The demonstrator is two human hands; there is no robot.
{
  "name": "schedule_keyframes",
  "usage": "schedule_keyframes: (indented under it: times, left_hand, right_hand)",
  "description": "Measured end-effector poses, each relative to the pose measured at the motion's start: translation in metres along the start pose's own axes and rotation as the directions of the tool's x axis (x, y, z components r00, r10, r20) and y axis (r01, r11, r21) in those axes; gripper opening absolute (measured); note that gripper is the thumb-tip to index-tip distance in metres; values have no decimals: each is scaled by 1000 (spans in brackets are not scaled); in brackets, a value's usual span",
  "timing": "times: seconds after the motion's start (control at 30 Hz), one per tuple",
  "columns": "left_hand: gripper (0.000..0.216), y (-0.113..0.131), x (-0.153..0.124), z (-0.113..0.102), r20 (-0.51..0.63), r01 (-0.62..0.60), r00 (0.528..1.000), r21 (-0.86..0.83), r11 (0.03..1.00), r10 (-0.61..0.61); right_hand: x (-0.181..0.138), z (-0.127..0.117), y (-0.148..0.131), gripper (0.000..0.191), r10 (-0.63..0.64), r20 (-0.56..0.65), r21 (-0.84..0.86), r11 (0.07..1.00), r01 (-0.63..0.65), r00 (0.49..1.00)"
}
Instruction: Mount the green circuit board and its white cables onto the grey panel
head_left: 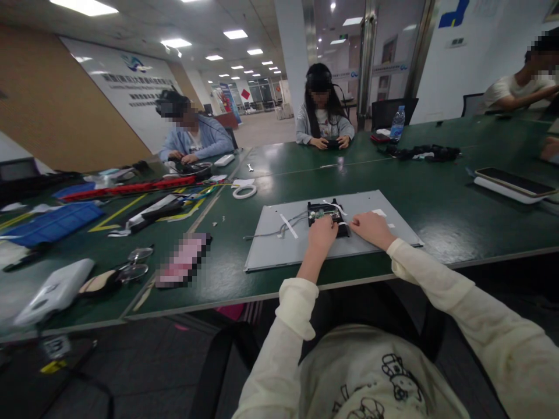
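Evidently part-done, centre of view. Leftmost, grey cable (265, 235) loose, seemingly not yet secured, end past edge of pale panel (367, 203). Rightward: circuit board (322, 214) already in black bracket (345, 231). Left hand (324, 229) bent over bracket, right hand (370, 226) curled just beside; what either pinches, cannot tell.

The bench (288, 171) is dark green, and the flat panel (268, 253) pale grey. The frame (345, 231) on the panel is black, its circuit board (324, 213) green; the cable (262, 234) is grey and the paper strip (289, 226) white. At left, the tray (56, 224) is blue, the long bar (131, 189) red, the tape line (119, 211) yellow, the tape roll (244, 196) white and the pixelated slab (183, 259) pink with black along one edge. The wearer's sleeves (299, 299) are cream, the shirt (327, 361) cream too, patterned with black-outlined cartoon figures; one co-worker's top (212, 137) is light blue
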State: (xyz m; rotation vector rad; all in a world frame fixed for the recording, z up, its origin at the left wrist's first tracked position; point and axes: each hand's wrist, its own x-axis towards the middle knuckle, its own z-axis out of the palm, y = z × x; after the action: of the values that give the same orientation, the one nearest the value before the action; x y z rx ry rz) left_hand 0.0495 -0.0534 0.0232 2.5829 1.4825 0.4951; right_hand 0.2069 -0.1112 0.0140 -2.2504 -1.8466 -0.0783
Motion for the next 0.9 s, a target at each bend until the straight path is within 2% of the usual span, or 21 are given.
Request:
schedule_keyframes:
  times: [0.1,0.4,0.5,0.57,0.6,0.67,0.73,0.8,0.9]
  left_hand:
    - [19,-3,-1,-2,14,-14,1000,20,1000,14]
    - [25,-14,-9,-11,-1,86,996,76,993,-86]
    - [26,-15,-11,-14,-3,108,994,132,985,-109]
    - [25,-15,-12,-15,-3,113,993,160,981,-114]
    - [24,-15,-12,-15,-1,113,993,171,979,-114]
    - [24,-15,-12,-16,3,110,994,188,976,-112]
    - [25,-16,-13,-16,3,111,994,203,973,-114]
    - [25,-16,-14,-18,-4,117,993,211,971,-119]
    - [26,-15,-16,-21,-7,126,992,211,969,-127]
  right_hand:
    - [0,-1,-2,36,2,-2,-2,1000,-2,1000]
    - [-5,-4,14,34,86,1,-6,996,-86,996]
    - [-6,-1,20,32,97,-49,50,994,-95,994]
    - [-6,0,21,28,19,-142,162,987,4,990]
    - [-6,1,20,28,-57,-200,227,968,103,978]
    - [-7,3,17,40,-243,-297,320,886,336,924]
    - [-10,5,13,58,-395,-317,357,792,494,862]
    - [-12,7,11,68,-474,-285,376,744,552,833]
    - [-15,8,11,68,-471,-256,395,746,536,844]
